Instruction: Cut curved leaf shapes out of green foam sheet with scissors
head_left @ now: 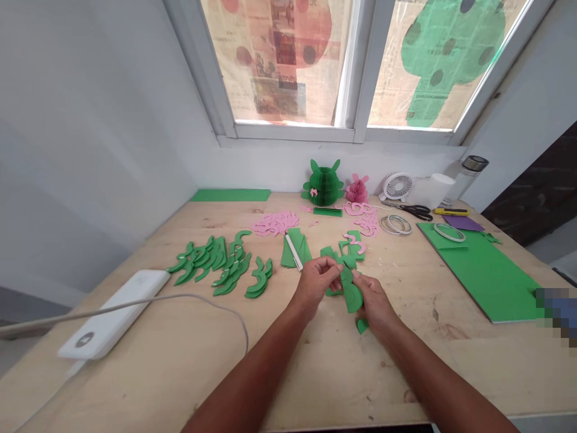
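A green paper piece (353, 296) with a curved outline marked on it is held upright between my two hands, low over the table. My left hand (319, 278) pinches it near its top edge with closed fingers. On the other side, my right hand (373, 299) grips the paper with the thumb in front; its other fingers are mostly hidden. Below the right hand a small green scrap (362, 325) shows. Just beyond my fingers lie green paper offcuts (328, 252) and a pink curved cutout (356, 245). A white pen (294, 251) rests on green paper sheets (288, 260) to the left.
Stacked green cutouts (232, 270) and a white power strip-like box (115, 310) with a cable lie left. Pink cutouts (276, 223) sit farther back. Behind stand green (323, 187) and pink (357, 189) paper figures, a fan (397, 187), scissors (417, 211) and tape rolls (396, 224). Green card (491, 279) lies right.
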Demonstrator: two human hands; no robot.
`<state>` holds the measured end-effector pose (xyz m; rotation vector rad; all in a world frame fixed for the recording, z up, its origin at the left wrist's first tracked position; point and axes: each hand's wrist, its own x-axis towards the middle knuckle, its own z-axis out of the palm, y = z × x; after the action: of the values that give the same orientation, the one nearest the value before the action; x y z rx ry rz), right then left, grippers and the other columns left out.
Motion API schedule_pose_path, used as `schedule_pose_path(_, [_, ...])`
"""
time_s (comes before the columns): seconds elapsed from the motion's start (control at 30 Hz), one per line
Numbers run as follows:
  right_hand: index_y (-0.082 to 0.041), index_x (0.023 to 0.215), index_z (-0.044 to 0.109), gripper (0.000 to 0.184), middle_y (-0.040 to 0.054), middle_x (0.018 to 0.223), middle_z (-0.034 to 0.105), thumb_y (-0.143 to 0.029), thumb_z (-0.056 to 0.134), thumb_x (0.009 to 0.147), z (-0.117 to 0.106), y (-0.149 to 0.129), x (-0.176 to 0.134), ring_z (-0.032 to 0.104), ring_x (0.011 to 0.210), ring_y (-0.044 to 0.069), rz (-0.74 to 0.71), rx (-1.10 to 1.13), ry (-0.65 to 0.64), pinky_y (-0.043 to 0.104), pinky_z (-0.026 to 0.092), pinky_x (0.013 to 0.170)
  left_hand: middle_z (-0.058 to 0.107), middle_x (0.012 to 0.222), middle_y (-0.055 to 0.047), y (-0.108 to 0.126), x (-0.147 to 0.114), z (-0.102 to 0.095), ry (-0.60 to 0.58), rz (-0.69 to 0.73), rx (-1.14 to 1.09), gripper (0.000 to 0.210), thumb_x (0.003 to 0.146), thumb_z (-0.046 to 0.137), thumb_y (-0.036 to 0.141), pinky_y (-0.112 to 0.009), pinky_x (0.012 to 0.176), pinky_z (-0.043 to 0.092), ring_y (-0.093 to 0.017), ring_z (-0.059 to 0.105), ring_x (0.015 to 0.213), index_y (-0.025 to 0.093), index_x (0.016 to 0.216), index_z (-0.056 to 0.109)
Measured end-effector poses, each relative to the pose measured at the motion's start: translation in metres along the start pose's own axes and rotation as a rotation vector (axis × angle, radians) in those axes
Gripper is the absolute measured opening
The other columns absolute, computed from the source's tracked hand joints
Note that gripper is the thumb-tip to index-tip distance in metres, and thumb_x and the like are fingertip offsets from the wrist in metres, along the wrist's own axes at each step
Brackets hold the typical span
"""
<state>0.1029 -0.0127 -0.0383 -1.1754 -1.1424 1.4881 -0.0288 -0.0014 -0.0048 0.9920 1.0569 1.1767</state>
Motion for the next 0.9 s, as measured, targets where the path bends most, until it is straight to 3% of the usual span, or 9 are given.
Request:
schedule_pose_path(0.37, [-0.017, 0.054, 0.05, 0.05, -0.0057, 0.041, 0.031, -0.063, 0.052, 0.074, -0.0003, 0.0012, 0.0002, 0.027, 0.04, 0.009, 0.016, 0.01, -0.032, 0.022, 0.022, 0.037, 0.053, 0.042, 0.003, 0.0005, -0.0003, 0.0, 0.001, -0.009, -0.003, 0.02, 0.065, 0.064, 0.03, -0.021, 0.045, 0.038, -0.009, 0.049, 0.04, 0.017, 0.055, 0.053])
schedule_pose_path(0.9, [-0.016, 0.056, 0.055, 0.051, -0.0041, 0.04, 0.036, -0.065, 0.054, 0.071, 0.0005, -0.0003, -0.0001, 0.032, 0.039, 0.01, -0.003, 0.003, -0.014, 0.023, 0.025, 0.036, 0.053, 0.042, 0.003, -0.0007, 0.0013, -0.0006, -0.003, -0.013, -0.005, 0.021, 0.064, 0.064, 0.032, -0.021, 0.045, 0.038, -0.009, 0.049, 0.04, 0.017, 0.055, 0.052])
